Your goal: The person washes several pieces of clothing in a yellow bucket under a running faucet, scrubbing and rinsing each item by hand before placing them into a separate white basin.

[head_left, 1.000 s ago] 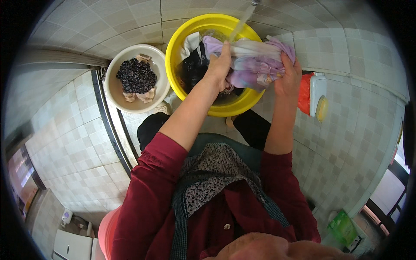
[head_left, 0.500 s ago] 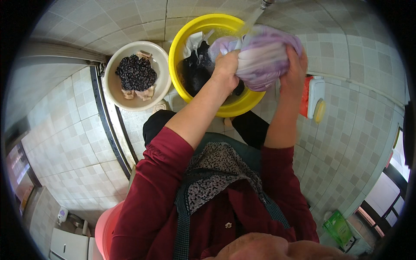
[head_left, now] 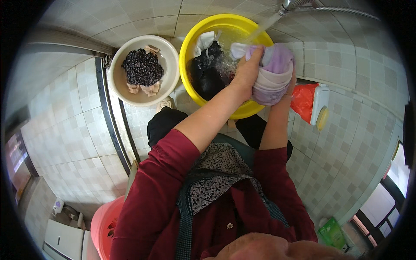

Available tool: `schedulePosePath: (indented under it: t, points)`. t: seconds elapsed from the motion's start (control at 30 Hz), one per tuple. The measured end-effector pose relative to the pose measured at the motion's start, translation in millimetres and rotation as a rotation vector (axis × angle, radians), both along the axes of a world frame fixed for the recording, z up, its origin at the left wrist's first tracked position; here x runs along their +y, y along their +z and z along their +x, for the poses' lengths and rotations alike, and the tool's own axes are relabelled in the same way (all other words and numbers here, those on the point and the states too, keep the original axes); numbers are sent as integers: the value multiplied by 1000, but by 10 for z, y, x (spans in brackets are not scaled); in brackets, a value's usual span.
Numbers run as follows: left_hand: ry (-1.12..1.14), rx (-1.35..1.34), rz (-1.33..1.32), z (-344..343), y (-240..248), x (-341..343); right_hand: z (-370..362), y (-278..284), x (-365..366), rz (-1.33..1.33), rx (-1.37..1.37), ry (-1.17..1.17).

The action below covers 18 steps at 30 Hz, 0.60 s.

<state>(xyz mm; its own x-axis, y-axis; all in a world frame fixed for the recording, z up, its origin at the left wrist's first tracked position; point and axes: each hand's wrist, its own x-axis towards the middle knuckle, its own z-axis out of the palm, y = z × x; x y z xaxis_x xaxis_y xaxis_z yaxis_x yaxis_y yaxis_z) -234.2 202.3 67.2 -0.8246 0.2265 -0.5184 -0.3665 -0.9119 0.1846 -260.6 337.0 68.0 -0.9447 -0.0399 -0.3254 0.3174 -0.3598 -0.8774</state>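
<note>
The tiled floor [head_left: 183, 102] bears a yellow tub [head_left: 185, 69] beside a cream basin [head_left: 170, 71]

Lilac and off-white mingle in the bunched cloth [head_left: 274, 80], beside the bright yellow plastic basin [head_left: 184, 56], its soaking garments [head_left: 210, 82] black. The other basin [head_left: 171, 73] is cream, its crumpled garment [head_left: 143, 67] black flecked with white. The shirt [head_left: 160, 167] is maroon, the apron [head_left: 212, 162] speckled black and pale, the plastic bag [head_left: 303, 102] red, the tiles [head_left: 333, 147] checkered grey and off-white.
</note>
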Motion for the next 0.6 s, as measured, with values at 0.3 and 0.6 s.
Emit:
schedulePosePath:
  t: [0.3,0.6]
  points:
    - [-16,173,-918,50,-199,130,-248,128,81,68,-111,280]
    - [-381,157,-1317,215,-187,103,-173,-257,323,165,-241,230]
